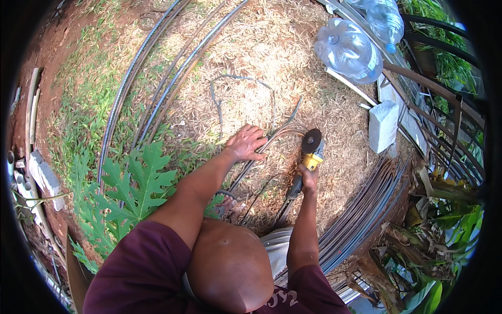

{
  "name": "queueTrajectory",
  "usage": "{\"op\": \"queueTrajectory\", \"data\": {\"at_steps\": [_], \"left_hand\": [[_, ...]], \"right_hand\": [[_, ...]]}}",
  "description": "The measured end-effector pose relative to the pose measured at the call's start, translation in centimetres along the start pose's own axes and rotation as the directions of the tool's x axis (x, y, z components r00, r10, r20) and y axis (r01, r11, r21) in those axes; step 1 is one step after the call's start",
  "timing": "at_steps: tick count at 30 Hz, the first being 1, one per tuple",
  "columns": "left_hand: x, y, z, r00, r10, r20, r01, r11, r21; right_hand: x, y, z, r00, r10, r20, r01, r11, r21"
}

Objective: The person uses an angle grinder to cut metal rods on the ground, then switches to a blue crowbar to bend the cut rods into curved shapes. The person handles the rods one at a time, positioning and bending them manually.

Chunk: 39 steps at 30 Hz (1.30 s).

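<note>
My right hand point(309, 179) is closed around the body of a yellow and black angle grinder point(312, 160). Its dark cutting disc point(312, 140) faces up, close to the curved brown ends of several thin metal rods point(285, 133). From the other side, my left hand point(246, 142) holds this small bundle, with fingers and thumb at the rods. Whether the disc touches metal, I cannot tell. A bent wire piece point(243, 77) lies on the dry grass beyond my left hand. My bent knee point(228, 267) and sandalled foot point(226, 203) are between my arms.
Long rods point(180, 73) curve along the left, behind a leafy plant point(138, 183). At the right lie a thick rod bundle point(366, 209), a pale block point(383, 125) and large clear plastic bottles point(349, 49). Pipes point(32, 110) and another block point(46, 175) line the far left.
</note>
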<state>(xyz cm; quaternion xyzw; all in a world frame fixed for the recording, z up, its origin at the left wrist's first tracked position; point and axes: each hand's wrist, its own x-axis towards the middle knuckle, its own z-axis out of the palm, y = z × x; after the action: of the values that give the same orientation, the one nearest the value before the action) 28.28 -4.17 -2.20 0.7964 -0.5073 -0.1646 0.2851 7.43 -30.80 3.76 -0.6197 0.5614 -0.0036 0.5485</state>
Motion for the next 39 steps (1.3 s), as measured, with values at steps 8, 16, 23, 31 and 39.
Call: {"op": "queueTrajectory", "data": {"at_steps": [8, 16, 23, 31, 39], "left_hand": [[0.1, 0.0, 0.0, 1.0, -0.001, -0.001, 0.001, 1.0, 0.024], [0.1, 0.0, 0.1, 1.0, -0.004, -0.006, 0.005, 1.0, 0.028], [0.1, 0.0, 0.2, 1.0, -0.005, -0.017, 0.005, 1.0, 0.022], [0.3, 0.1, -0.4, 0.995, -0.035, 0.094, 0.034, 0.999, 0.021], [0.3, 0.3, -0.9, 0.991, -0.04, 0.128, 0.039, 0.999, 0.015]], "right_hand": [[-0.4, -0.7, 0.1, 0.999, 0.033, -0.009, -0.033, 0.999, -0.017], [-0.5, 0.2, -0.4, 1.0, -0.021, -0.004, 0.021, 0.998, -0.057], [-1.4, -0.6, -0.1, 0.999, -0.044, 0.015, 0.045, 0.996, -0.08], [-1.1, -1.5, 0.5, 0.999, 0.033, 0.002, -0.033, 0.998, -0.044], [0.0, -0.4, 0.1, 0.999, 0.018, -0.051, -0.023, 0.995, -0.101]]}}
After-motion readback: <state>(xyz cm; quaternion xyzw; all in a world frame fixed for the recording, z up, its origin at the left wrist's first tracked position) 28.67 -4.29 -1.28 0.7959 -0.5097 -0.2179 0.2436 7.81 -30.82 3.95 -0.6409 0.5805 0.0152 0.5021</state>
